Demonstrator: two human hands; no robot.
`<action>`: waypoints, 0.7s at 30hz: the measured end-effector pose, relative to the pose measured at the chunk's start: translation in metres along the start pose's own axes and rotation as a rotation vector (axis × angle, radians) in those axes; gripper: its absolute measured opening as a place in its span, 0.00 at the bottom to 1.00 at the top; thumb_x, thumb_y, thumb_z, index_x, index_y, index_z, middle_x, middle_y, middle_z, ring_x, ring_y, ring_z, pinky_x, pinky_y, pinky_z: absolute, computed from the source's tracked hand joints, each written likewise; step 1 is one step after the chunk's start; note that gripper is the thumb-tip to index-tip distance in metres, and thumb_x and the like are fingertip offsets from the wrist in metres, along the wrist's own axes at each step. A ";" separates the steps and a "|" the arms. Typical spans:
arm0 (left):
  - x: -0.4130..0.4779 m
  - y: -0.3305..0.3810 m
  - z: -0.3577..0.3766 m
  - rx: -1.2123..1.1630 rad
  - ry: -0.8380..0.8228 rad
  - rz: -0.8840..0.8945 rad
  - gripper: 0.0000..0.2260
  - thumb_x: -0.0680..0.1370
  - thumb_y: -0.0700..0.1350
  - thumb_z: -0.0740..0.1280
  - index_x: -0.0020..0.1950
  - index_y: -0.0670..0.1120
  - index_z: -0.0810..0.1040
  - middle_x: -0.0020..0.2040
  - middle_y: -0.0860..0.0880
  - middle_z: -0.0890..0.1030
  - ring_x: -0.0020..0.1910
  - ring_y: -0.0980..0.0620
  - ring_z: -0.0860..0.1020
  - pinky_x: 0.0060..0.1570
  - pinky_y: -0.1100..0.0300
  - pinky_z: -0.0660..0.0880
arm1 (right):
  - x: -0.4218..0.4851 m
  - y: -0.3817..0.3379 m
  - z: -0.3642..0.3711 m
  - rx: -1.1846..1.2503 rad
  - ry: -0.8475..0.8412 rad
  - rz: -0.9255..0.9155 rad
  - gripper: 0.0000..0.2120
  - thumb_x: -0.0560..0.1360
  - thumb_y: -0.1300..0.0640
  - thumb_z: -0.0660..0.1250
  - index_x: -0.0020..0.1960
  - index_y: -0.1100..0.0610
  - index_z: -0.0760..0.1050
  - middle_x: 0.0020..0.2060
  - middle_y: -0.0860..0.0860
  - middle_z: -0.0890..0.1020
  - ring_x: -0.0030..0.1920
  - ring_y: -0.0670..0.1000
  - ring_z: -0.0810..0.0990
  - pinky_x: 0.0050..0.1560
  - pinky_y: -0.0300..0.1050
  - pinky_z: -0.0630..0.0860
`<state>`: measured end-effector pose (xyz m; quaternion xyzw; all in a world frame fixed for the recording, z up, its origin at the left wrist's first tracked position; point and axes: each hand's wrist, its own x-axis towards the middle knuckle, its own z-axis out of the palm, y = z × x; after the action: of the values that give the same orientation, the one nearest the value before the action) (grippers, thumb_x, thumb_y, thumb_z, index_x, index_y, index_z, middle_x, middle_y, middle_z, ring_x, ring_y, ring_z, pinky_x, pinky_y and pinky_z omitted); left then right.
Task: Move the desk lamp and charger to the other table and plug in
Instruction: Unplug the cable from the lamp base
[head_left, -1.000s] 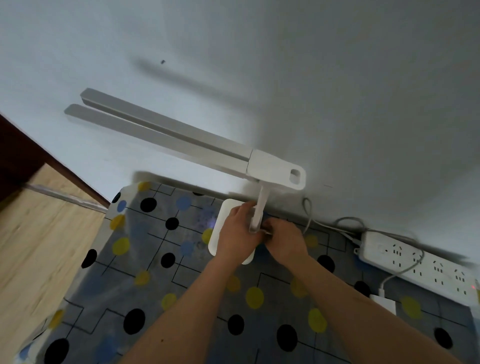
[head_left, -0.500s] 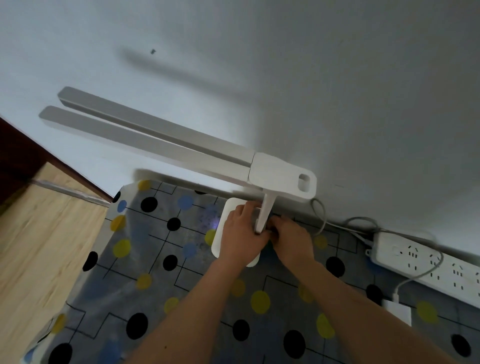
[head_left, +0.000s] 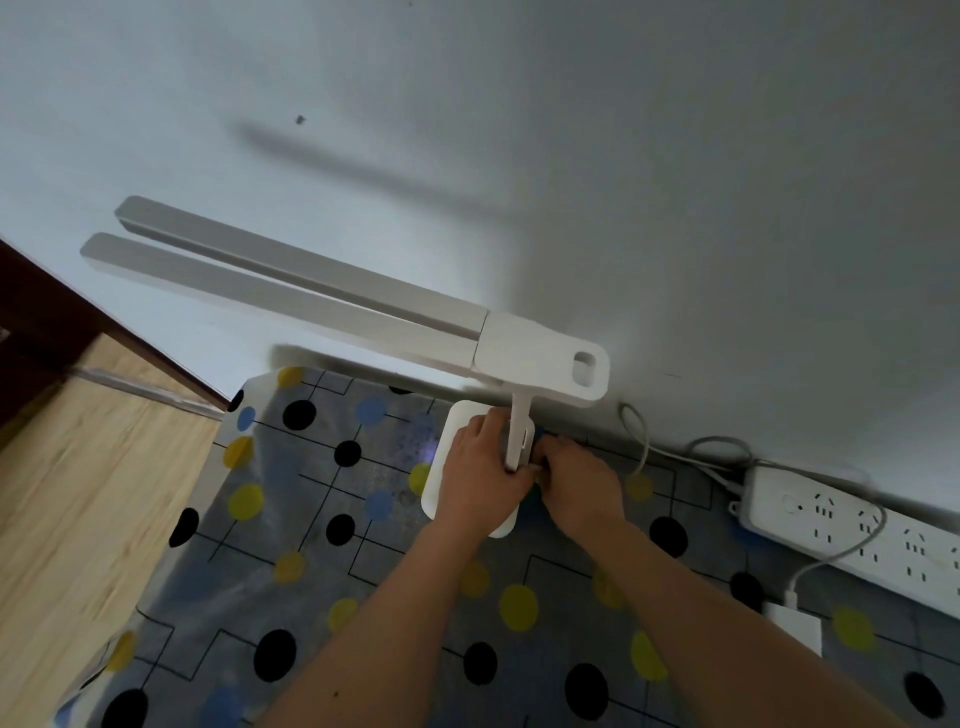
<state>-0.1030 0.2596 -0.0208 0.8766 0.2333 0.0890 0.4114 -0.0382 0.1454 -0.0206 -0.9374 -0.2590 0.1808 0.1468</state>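
Note:
A white desk lamp (head_left: 363, 306) with two long light bars stands on the table by the wall, its flat base (head_left: 447, 467) on the dotted cloth. My left hand (head_left: 480, 478) rests on the base and grips the foot of the lamp's stem. My right hand (head_left: 576, 483) pinches something small at the back of the stem's foot; the cable end there is hidden by my fingers. A white charger block (head_left: 797, 631) lies at the right with its cable (head_left: 836, 556) running up over the power strip (head_left: 841, 525).
The table wears a grey cloth (head_left: 322, 571) with black, yellow and blue dots. A white wall stands right behind the lamp. Grey cables (head_left: 641, 447) loop along the wall. Wooden floor (head_left: 78, 493) and a dark door frame lie to the left.
My view has shifted slightly, so the lamp and hands sit a little further right in frame. Both hands stay at the foot of the lamp stem.

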 end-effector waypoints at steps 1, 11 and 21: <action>0.000 0.001 0.000 0.000 -0.001 -0.001 0.23 0.66 0.47 0.71 0.60 0.45 0.72 0.50 0.46 0.78 0.48 0.46 0.77 0.47 0.50 0.76 | -0.001 -0.001 0.000 -0.012 0.006 -0.004 0.03 0.77 0.60 0.61 0.50 0.55 0.73 0.49 0.52 0.78 0.46 0.53 0.79 0.41 0.45 0.73; -0.002 0.004 0.001 0.005 -0.028 0.001 0.21 0.68 0.43 0.71 0.60 0.45 0.73 0.51 0.45 0.78 0.50 0.46 0.77 0.48 0.51 0.76 | -0.007 -0.003 -0.001 -0.066 0.019 -0.001 0.04 0.77 0.62 0.60 0.51 0.56 0.71 0.50 0.52 0.78 0.46 0.54 0.79 0.42 0.45 0.73; -0.004 0.004 0.005 -0.007 0.001 0.040 0.15 0.72 0.45 0.68 0.57 0.44 0.74 0.50 0.45 0.78 0.49 0.46 0.76 0.50 0.47 0.76 | -0.009 -0.002 -0.003 -0.124 0.009 -0.080 0.09 0.75 0.63 0.62 0.54 0.55 0.72 0.52 0.51 0.77 0.46 0.54 0.79 0.40 0.44 0.72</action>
<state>-0.1032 0.2524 -0.0210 0.8795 0.2156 0.0983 0.4126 -0.0451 0.1411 -0.0147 -0.9344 -0.3062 0.1540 0.0969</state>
